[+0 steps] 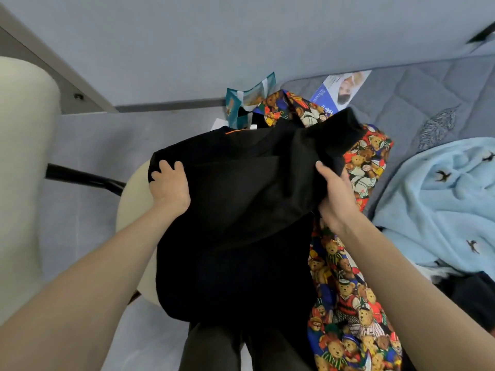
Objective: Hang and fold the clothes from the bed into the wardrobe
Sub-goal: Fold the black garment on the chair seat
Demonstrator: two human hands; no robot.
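Black garment (241,210), matte and smooth with one thin orange trim line near its top edge, hangs in soft folds in front of the person, held up between both hands beside the bed. The left hand (168,186) grips its left edge, fingers curled over the cloth. The right hand (334,194) clutches a bunched fold on the right side, thumb on top, the other fingers hidden behind the fabric. The hands are well apart, with the cloth spread loosely between them.

Behind and to the right of it lies a glossy teddy-bear print fabric (348,290), crumpled on the grey quilted mattress (417,95). A fluffy pale blue blanket (442,204) is heaped further right. A round cream stool seat (134,207) shows below the left hand.
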